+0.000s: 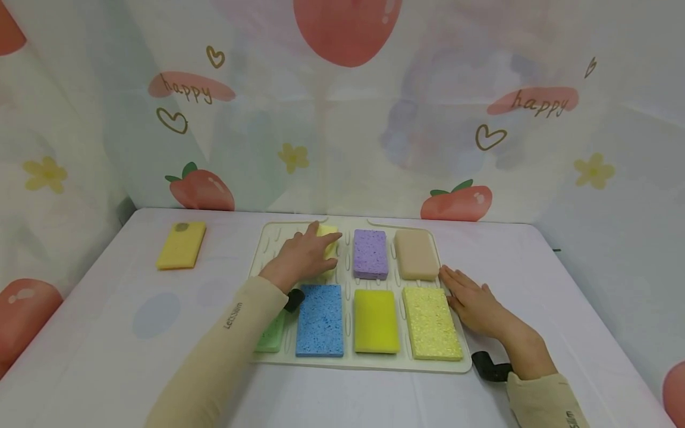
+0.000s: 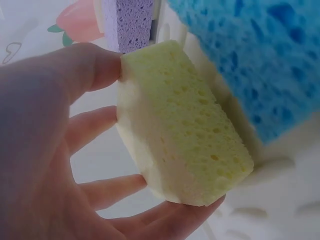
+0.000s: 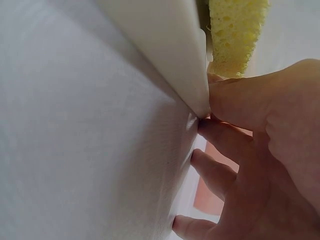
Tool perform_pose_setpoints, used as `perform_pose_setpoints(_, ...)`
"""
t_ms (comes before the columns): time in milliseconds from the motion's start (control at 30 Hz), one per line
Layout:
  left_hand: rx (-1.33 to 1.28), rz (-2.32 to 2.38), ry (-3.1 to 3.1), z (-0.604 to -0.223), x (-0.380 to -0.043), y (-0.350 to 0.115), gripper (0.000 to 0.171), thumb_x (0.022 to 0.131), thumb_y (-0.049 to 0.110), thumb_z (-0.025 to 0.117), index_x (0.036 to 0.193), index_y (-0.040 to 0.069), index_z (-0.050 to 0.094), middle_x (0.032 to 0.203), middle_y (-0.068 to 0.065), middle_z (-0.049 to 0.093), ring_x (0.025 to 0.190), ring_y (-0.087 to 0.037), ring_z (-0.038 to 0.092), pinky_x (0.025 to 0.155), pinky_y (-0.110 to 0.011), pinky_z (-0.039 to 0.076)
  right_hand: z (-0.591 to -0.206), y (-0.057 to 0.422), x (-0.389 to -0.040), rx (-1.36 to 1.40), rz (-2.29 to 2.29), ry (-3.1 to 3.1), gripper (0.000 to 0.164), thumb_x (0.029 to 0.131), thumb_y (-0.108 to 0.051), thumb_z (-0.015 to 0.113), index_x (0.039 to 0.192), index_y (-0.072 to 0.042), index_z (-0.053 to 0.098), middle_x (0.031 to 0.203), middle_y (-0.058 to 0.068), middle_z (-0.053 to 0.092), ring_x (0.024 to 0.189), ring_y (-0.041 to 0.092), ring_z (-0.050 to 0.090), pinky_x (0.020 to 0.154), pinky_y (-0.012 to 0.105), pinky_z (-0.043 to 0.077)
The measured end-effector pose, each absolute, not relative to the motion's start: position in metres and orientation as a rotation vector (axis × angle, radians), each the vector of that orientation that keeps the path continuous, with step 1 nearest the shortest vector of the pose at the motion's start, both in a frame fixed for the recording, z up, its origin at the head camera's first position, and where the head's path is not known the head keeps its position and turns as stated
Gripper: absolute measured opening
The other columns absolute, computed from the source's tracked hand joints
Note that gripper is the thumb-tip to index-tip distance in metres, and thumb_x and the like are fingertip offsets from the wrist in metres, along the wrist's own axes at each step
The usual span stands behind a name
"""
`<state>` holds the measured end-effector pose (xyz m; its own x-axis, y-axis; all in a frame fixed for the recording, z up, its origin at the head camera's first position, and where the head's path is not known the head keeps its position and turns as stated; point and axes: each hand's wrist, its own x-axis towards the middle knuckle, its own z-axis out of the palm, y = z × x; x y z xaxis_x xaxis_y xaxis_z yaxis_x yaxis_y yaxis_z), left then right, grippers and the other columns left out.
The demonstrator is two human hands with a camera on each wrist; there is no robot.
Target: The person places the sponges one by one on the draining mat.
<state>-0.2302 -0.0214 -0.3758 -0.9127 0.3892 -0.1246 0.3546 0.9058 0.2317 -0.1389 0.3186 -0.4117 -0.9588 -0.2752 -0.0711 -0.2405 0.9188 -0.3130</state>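
My left hand grips a pale yellow-green sponge in the back row of a cream ribbed tray. In the left wrist view, the thumb is at one end of the sponge and the fingers spread along its side to the other. At the tray's right edge lies my right hand, its fingers fairly straight. In the right wrist view, its thumb touches the tray's rim and its fingertips touch the tablecloth.
On the tray are a purple sponge, a beige one, a blue one, a bright yellow one, a speckled yellow one and a partly hidden green one. A yellow sponge lies on the table, far left.
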Motion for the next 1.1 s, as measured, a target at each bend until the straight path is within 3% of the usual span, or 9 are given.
perform_pose_setpoints(333,0.503,0.259,2.898,-0.376,-0.233,-0.011,0.062,0.098,0.048,0.057,0.154,0.032,0.037,0.160,-0.022,0.027,0.129,-0.049,0.049,0.104,-0.056,0.047,-0.411,0.318,-0.138,-0.404,-0.468,2.967,0.057,0.100,-0.010,0.052,0.151,0.005,0.033,0.154,0.030,0.034,0.140,0.054,0.032,0.098,0.085,0.022)
perform_pose_setpoints(533,0.500,0.231,2.942,-0.380,-0.232,-0.008,0.064,0.095,0.053,0.060,0.152,0.031,0.040,0.156,-0.022,0.034,0.123,-0.047,0.054,0.097,-0.054,0.052,-0.410,0.318,-0.138,-0.394,-0.466,2.960,0.057,0.100,-0.011,0.051,0.152,0.005,0.032,0.155,0.030,0.033,0.140,0.054,0.031,0.099,0.084,0.021)
perform_pose_setpoints(700,0.455,0.356,2.937,-0.382,-0.231,-0.011,0.067,0.093,0.054,0.061,0.152,0.030,0.039,0.158,-0.019,0.031,0.129,-0.045,0.050,0.104,-0.055,0.048,-0.411,0.318,-0.138,-0.385,-0.471,2.952,0.057,0.100,-0.011,0.051,0.152,0.004,0.032,0.155,0.030,0.032,0.140,0.054,0.030,0.099,0.084,0.021)
perform_pose_setpoints(1100,0.515,0.522,2.916,-0.374,-0.231,-0.026,0.060,0.099,0.044,0.057,0.153,0.025,0.039,0.155,-0.021,0.035,0.132,-0.043,0.048,0.105,-0.053,0.047,-0.412,0.318,-0.139,-0.392,-0.471,2.957,0.057,0.100,-0.010,0.051,0.152,0.004,0.032,0.155,0.030,0.032,0.140,0.054,0.030,0.099,0.084,0.021)
